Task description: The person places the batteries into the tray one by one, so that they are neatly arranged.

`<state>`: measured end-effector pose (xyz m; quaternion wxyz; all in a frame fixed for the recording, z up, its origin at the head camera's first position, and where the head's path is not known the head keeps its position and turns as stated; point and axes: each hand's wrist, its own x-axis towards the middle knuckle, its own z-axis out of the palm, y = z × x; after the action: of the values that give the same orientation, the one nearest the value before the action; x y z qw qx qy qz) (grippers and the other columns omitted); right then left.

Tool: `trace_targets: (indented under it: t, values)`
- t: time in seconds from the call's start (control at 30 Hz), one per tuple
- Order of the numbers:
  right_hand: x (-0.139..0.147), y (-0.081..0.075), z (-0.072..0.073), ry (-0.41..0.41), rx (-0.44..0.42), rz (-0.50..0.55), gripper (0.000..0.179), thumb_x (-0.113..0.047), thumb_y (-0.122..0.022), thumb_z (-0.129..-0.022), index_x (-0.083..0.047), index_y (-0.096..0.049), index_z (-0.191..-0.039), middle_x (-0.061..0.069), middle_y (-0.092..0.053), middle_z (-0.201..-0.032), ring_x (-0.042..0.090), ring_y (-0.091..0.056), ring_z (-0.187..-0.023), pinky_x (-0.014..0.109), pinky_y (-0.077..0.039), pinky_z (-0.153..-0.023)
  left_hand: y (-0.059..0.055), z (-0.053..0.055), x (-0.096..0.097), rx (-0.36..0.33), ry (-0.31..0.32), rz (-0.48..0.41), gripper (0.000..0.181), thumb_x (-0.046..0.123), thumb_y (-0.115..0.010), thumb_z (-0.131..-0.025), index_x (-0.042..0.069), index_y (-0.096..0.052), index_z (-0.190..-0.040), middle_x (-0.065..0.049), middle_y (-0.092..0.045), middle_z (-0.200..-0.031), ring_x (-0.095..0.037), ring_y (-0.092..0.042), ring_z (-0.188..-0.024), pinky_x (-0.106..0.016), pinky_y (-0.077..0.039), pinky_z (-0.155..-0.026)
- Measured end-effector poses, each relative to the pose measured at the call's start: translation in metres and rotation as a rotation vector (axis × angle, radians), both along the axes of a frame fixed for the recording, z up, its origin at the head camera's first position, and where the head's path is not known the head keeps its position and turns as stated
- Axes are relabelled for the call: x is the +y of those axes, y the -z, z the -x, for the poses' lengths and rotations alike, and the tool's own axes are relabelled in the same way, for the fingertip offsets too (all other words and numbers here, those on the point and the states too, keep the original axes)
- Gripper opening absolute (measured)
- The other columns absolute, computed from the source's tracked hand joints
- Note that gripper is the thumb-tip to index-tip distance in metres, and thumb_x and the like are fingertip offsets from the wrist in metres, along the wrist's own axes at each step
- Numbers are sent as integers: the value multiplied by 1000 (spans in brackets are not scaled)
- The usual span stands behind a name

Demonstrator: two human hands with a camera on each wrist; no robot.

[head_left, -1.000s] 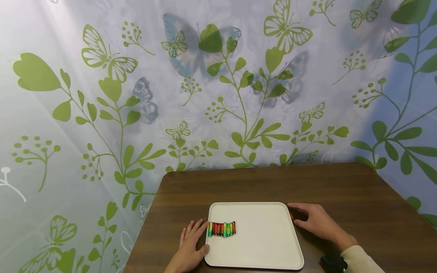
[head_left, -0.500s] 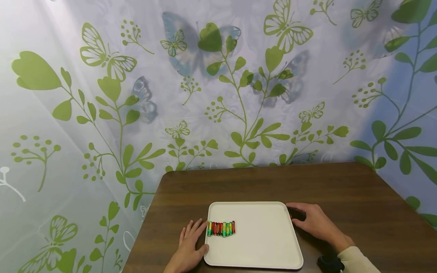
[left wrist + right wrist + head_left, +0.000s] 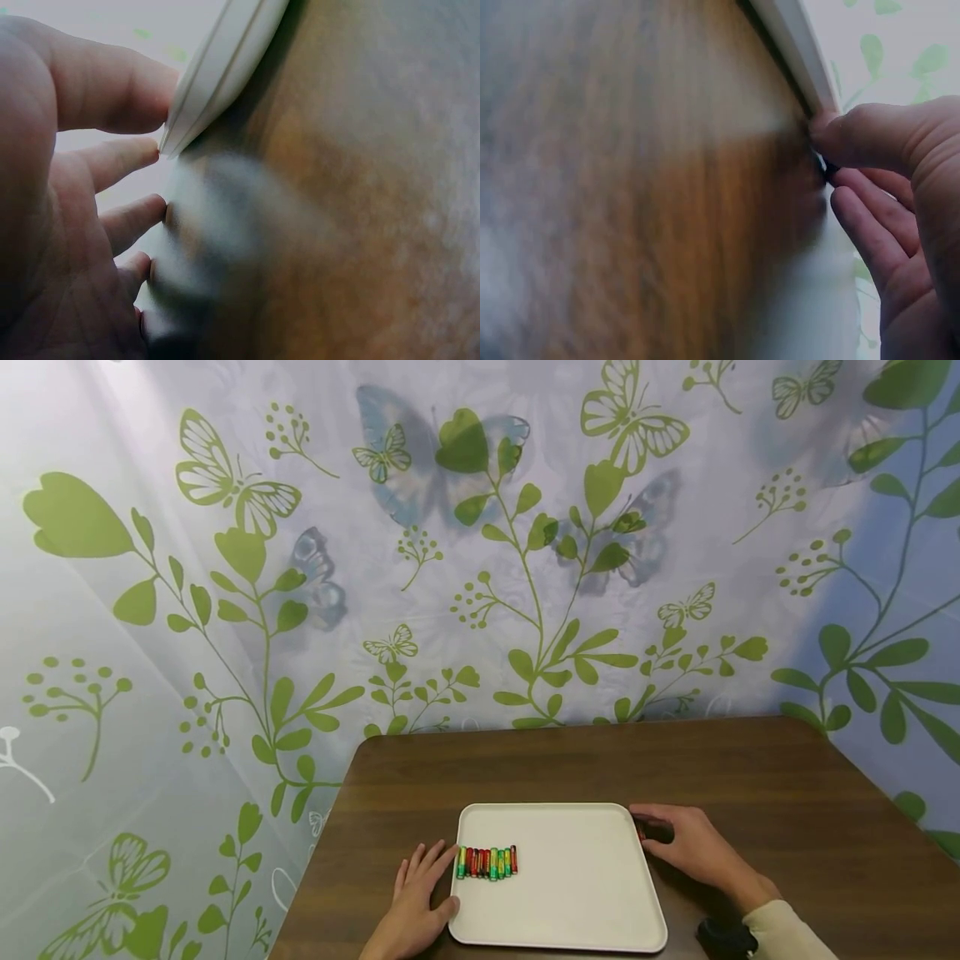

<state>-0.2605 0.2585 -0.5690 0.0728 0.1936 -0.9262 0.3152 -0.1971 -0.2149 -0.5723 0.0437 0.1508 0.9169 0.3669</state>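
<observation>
A white tray point(image 3: 570, 893) lies on the brown table. Several red and green batteries point(image 3: 487, 863) stand side by side in a row along its left part. My left hand point(image 3: 412, 902) rests at the tray's left edge, fingers spread and straight; in the left wrist view its thumb point(image 3: 112, 88) touches the rim. At the right edge is my right hand point(image 3: 693, 847), index finger and thumb apart at the rim. A small red thing point(image 3: 641, 832) shows between them beside the tray, mostly hidden. The right wrist view has a dark tip point(image 3: 830, 171) between thumb and fingers.
The brown table point(image 3: 600, 764) reaches back to a curtain point(image 3: 480, 568) printed with green leaves and butterflies. A black band point(image 3: 726, 937) sits at my right wrist, by the pale sleeve point(image 3: 787, 931).
My right hand has shifted slightly left, and its fingertips have come up against the tray's right rim. The left hand and the row of batteries look the same.
</observation>
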Motion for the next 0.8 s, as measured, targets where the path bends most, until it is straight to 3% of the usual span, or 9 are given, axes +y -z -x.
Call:
trace_targets:
  t: [0.23,0.47,0.8]
  values:
    - [5,-8,-12,40,54,-11,54,-16,-85,-80,-13,-68,-131,3,-72,-123,13,-72,-94,23,-57,-71,0,0,0,-22,-4,10,71,21,-67,-91,22,-39,-155,-14,-30,-163,-47,-7,-153,-67,6,-116]
    - [-7,-21,-24,73,5,50,53,-21,-84,-82,-15,-67,-131,3,-71,-125,20,-73,-102,38,-61,-81,-2,-1,1,9,-7,12,70,21,-67,-90,21,-39,-155,-12,-32,-163,-46,-7,-153,-65,5,-117]
    - [-34,-24,-32,17,19,125,49,-15,-83,-81,-12,-69,-128,0,-71,-126,24,-72,-107,36,-61,-81,-1,-1,0,4,0,10,70,22,-67,-91,22,-39,-155,-13,-31,-163,-46,-7,-153,-66,5,-117]
